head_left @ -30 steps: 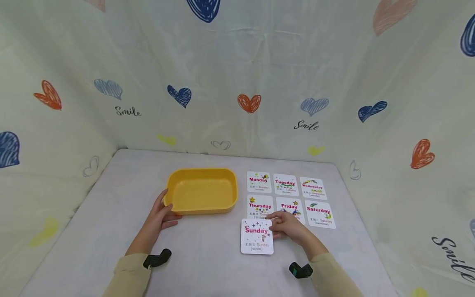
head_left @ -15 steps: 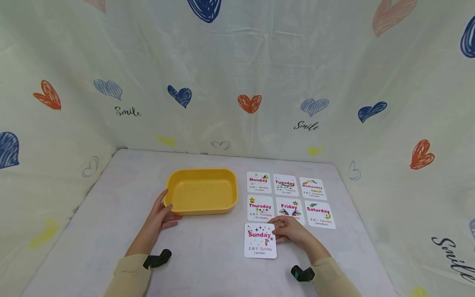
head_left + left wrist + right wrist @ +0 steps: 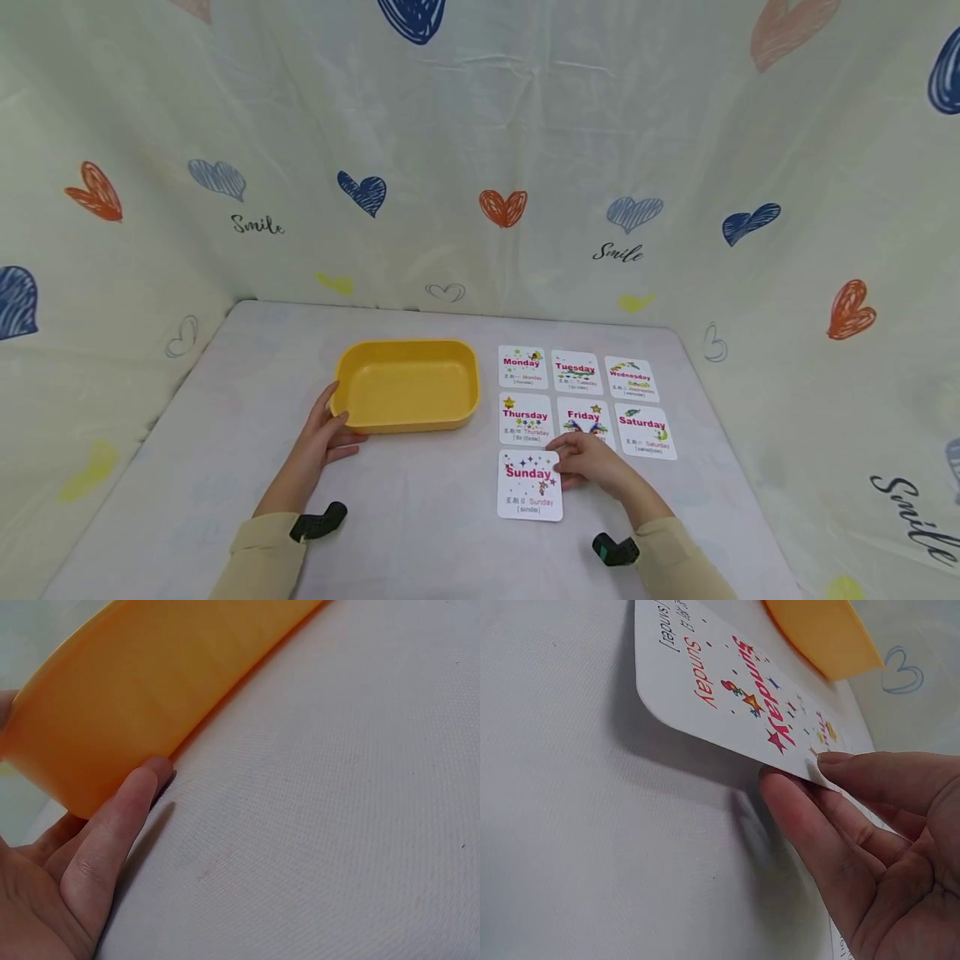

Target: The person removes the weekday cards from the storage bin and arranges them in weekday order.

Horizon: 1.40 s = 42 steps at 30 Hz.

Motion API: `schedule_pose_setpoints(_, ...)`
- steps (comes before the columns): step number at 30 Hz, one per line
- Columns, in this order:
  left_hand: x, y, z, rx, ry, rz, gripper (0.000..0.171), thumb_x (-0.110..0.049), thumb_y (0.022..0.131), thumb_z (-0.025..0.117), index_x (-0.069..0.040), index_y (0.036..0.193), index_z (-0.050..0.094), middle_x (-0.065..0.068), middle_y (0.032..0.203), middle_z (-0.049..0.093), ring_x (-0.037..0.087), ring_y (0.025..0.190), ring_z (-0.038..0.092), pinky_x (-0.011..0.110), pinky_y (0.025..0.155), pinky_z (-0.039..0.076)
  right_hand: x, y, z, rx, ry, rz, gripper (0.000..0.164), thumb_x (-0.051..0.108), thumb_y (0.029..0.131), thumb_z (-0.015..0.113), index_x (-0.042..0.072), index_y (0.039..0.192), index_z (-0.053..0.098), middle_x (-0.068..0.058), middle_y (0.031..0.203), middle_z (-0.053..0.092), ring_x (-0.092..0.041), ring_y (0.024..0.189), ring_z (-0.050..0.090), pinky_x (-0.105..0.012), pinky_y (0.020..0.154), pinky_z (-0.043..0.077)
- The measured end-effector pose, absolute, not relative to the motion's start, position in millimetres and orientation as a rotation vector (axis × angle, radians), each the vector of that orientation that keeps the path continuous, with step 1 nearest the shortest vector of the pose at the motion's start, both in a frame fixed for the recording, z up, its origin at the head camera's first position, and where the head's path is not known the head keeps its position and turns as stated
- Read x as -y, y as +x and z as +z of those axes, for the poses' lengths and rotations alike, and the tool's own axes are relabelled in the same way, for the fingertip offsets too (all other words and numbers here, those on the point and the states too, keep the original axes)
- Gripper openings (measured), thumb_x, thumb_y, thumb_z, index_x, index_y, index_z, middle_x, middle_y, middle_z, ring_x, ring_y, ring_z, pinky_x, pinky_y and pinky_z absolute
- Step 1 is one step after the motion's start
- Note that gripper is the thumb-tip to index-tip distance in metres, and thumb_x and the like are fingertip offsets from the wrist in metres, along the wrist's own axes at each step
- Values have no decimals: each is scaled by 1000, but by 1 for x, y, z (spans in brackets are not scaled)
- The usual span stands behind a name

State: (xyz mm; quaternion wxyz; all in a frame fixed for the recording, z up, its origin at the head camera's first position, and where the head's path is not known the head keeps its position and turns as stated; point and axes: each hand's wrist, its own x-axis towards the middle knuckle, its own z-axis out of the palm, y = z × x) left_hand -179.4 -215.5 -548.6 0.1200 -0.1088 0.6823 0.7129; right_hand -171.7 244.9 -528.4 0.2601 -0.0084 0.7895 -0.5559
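Observation:
Between the thumb and fingers of my right hand [image 3: 594, 463] is the right edge of the Sunday card [image 3: 529, 492], pinched near its upper corner. The right wrist view shows that card [image 3: 705, 690] raised off the cloth, with a shadow under it. Just beyond it lie the Thursday card [image 3: 525, 421] and the Friday card [image 3: 577, 408], the latter partly covered by my fingers. My left hand [image 3: 321, 437] grips the near left corner of a yellow tray [image 3: 405, 427]. In the left wrist view, fingers touch the tray's rim and its lower edge.
Beyond those cards lie the Monday card [image 3: 522, 377], Tuesday card [image 3: 577, 382], Wednesday card [image 3: 632, 387] and Saturday card [image 3: 645, 444], in two rows right of the tray. A pale cloth covers the table [image 3: 420, 533]. A heart-printed curtain [image 3: 420, 250] stands behind and at both sides.
My right hand has carried the Sunday card slightly right and a little nearer to me, so it no longer overlaps the Thursday card. The left hand and tray stay put.

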Motion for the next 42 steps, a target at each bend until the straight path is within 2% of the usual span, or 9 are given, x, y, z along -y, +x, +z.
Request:
schedule_pose_setpoints(11, 208, -180, -548, -1984, -328, 2081, 68, -39, 101, 50, -42, 155, 9, 14, 148, 34, 25, 97, 68, 30, 82, 56, -253, -175, -523, -2243, -64, -1375, 23, 0, 89, 64, -3, 111, 62, -11, 81, 61, -23, 67, 66, -36, 63, 59)
schedule_pose_setpoints(22, 214, -179, -552, -1996, -321, 2088, 72, -45, 99, 53, -44, 155, 9, 15, 150, 34, 25, 98, 68, 32, 82, 56, -254, -177, -515, -2307, -72, -1290, 28, 1, 87, 65, -4, 114, 61, -10, 81, 61, -23, 67, 65, -36, 60, 58)
schedule_pose_setpoints(26, 218, -181, -550, -1991, -331, 2068, 74, -46, 98, 53, -48, 154, 4, 14, 151, 34, 27, 101, 67, 33, 84, 56, -255, -180, -506, -2407, -87, -1223, 28, 1, 86, 67, -3, 114, 62, -8, 81, 60, -23, 69, 63, -37, 61, 56)
schedule_pose_setpoints(29, 221, -182, -545, -1989, -355, 2066, 79, -44, 98, 54, -46, 154, -2, 16, 152, 31, 27, 99, 68, 36, 83, 56, -255, -182, -498, -2509, -104, -1159, 28, 3, 87, 68, -1, 114, 63, -5, 82, 60, -22, 72, 61, -36, 63, 54)
schedule_pose_setpoints(33, 225, -183, -538, -2029, -396, 2016, 85, -39, 98, 56, -35, 156, -5, 22, 151, 30, 27, 98, 68, 36, 82, 57, -253, -184, -489, -2623, -90, -1086, 26, 9, 88, 68, 2, 114, 66, -2, 85, 61, -20, 75, 56, -33, 65, 50)
schedule_pose_setpoints(38, 227, -185, -532, -2180, -367, 1833, 83, -37, 97, 58, -13, 157, 6, 26, 150, 30, 30, 108, 63, 35, 85, 55, -257, -181, -482, -2705, -62, -1009, 27, 17, 90, 68, 3, 114, 66, -1, 90, 63, -19, 82, 56, -33, 67, 49)
schedule_pose_setpoints(42, 230, -186, -528, -2297, -355, 1688, 83, -38, 95, 61, -7, 156, 13, 29, 150, 29, 35, 114, 58, 40, 86, 55, -260, -178, -478, -2734, -64, -973, 30, 19, 90, 68, 4, 116, 65, -1, 95, 64, -21, 90, 59, -37, 72, 52)
